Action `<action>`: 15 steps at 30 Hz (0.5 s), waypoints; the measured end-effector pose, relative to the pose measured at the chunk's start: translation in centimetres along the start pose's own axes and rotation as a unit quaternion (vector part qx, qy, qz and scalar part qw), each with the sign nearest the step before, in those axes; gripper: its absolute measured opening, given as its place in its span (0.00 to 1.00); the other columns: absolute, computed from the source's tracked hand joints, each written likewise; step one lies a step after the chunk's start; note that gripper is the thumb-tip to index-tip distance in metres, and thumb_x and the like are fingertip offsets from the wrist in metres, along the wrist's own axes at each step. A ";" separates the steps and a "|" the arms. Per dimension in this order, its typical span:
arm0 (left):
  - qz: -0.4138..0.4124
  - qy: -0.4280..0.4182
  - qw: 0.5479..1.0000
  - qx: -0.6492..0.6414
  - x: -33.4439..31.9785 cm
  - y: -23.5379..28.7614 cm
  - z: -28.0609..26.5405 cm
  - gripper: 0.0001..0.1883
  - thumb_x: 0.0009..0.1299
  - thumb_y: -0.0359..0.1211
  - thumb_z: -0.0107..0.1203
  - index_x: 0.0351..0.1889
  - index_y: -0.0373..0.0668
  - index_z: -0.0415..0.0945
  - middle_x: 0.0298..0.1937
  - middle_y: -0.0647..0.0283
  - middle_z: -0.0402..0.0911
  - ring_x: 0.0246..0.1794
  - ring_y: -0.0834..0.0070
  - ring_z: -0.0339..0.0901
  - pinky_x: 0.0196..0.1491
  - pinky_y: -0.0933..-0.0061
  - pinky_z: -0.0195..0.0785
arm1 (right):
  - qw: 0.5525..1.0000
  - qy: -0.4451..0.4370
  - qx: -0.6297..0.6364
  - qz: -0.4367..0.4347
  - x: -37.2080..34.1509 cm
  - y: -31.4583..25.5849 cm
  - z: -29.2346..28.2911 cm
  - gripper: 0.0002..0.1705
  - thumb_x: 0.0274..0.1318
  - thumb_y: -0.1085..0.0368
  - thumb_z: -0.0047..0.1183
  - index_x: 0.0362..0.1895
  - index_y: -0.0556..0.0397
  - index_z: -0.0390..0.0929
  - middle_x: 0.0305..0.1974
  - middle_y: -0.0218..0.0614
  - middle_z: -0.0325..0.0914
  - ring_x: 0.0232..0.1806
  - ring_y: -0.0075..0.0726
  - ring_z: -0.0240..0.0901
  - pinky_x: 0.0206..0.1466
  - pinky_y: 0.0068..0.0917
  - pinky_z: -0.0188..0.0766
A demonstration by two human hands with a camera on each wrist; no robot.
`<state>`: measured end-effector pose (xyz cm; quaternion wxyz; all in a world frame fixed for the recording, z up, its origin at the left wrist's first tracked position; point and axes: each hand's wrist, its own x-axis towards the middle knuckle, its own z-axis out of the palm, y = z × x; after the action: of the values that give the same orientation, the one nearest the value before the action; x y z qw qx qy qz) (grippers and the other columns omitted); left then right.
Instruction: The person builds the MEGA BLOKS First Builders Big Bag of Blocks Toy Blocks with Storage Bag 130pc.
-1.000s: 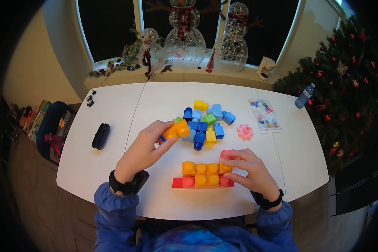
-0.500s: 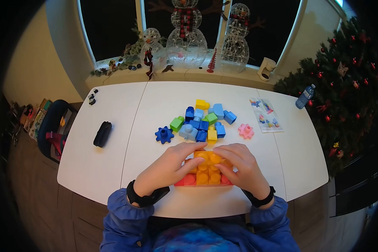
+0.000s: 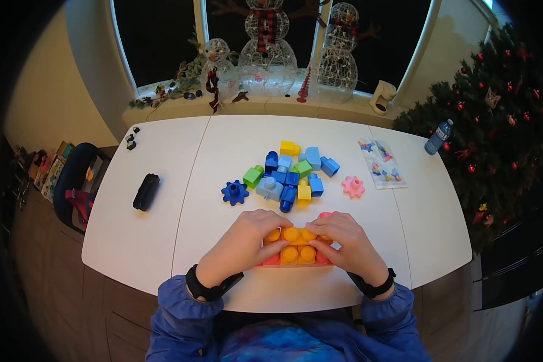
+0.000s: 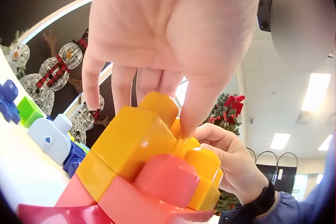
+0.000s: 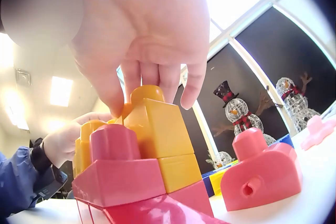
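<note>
Low on the table stands a build of toy building blocks, with red and pink blocks [image 5: 121, 182] at the base and orange ones above. My left hand [image 3: 241, 244] and right hand [image 3: 349, 244] meet over it. Between them, an orange building block [image 3: 298, 234] sits in the rear row. Each thumb is at its front and the fingers reach behind, pinching it at either end. In the left wrist view its tall side and round stud show, with a pink stud [image 4: 168, 179] in front. The fingers partly hide the rear orange blocks.
Loose blue, green and yellow blocks [image 3: 270, 188] lie beyond the hands. A blue gear piece [image 3: 234, 193] and a pink gear piece [image 3: 353, 187] flank them. A pink block [image 5: 260, 179] stands behind the build. Farther out are a black case [image 3: 145, 192], printed sheet [image 3: 383, 164] and bottle [image 3: 438, 137].
My left hand has brought the orange block from above the loose pile down to the build. My right hand has left the pink block and moved left to the orange block's other end.
</note>
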<state>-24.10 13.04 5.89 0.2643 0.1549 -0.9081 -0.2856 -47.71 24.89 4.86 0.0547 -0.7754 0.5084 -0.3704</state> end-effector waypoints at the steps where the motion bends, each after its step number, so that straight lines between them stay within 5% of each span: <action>1: 0.000 0.001 1.000 0.009 0.0 0.1 0.0 0.17 0.66 0.32 0.69 0.52 0.41 0.82 0.42 0.55 0.84 0.43 0.55 0.80 0.48 0.59 0.73 | 1.000 -0.002 -0.003 0.001 -0.1 0.0 0.0 0.18 0.58 0.68 0.67 0.53 0.52 0.85 0.46 0.39 0.85 0.48 0.45 0.81 0.58 0.40 0.73; 9: -0.033 0.004 0.999 0.017 -0.4 0.5 0.1 0.19 0.66 0.33 0.70 0.54 0.40 0.81 0.44 0.53 0.85 0.46 0.53 0.81 0.52 0.59 0.75 | 1.000 -0.008 -0.009 0.021 -0.4 -0.1 -0.5 0.21 0.58 0.67 0.67 0.57 0.50 0.84 0.51 0.38 0.85 0.52 0.46 0.80 0.62 0.41 0.72; 15: -0.079 0.030 0.996 -0.015 -2.7 -0.1 -1.0 0.23 0.66 0.35 0.71 0.58 0.39 0.81 0.51 0.51 0.86 0.52 0.55 0.83 0.59 0.61 0.76 | 0.993 0.037 -0.001 0.116 -2.2 -0.5 -1.3 0.25 0.57 0.67 0.69 0.60 0.49 0.82 0.55 0.38 0.85 0.52 0.48 0.81 0.61 0.40 0.73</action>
<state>-21.34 13.70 5.51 0.2702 0.2310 -0.8801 -0.3147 -48.67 27.35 4.89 0.0775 -0.6972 0.5971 -0.3889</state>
